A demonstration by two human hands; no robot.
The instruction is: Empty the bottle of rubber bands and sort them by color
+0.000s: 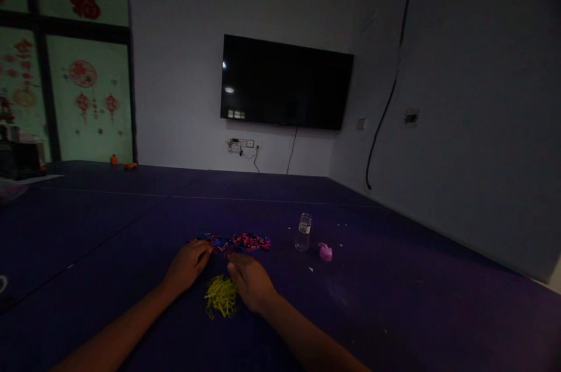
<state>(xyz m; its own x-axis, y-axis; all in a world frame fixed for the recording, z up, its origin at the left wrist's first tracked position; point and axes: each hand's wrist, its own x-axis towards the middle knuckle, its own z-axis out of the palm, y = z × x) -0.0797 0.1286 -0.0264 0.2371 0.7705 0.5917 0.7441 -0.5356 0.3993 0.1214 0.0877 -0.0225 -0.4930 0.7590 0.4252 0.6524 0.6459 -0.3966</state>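
A loose pile of small pink, blue and red pieces [249, 242], their kind too dim to tell, lies on the dark purple surface [153, 334]. My left hand [188, 264] rests at the pile's left end, fingers bent together at its near edge. Close by, my right hand [250, 280] has its fingers drawn together at the pile's near side. Whatever either hand pinches is too small and dark to make out. Between my wrists sits a tangled heap of thin yellow strands [221, 296], just left of my right hand.
To the right stand a clear bottle [303, 234] with a label and a small pink object [325, 252] with a loop. White scraps [311, 269] are scattered near them. A television [287, 83] hangs on the far wall. Small orange objects [130, 166] lie at the far left.
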